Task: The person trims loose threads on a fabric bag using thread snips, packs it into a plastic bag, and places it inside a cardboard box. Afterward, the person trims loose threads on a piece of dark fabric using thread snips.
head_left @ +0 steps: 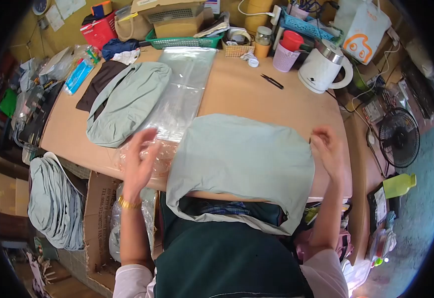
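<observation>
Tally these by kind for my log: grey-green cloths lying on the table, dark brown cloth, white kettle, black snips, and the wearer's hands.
Grey-green cloths: 2 (front cloth, left cloth)
Dark brown cloth: 1
White kettle: 1
Black snips: 1
Hands: 2 (left hand, right hand)
Total: 7

Front grey-green cloth (pixel 247 154): is showing matt, lightly creased fabric
Clear sheets (pixel 186 74): are shining as smooth, glossy plastic
Tabletop (pixel 237 94): is looking smooth, with a soft sheen
White kettle (pixel 317 72): is pairing a glossy body with a shiny metal rim
Bracelet (pixel 129 202): is gleaming like polished metal
Large box (pixel 99 218): is showing matt cardboard
</observation>
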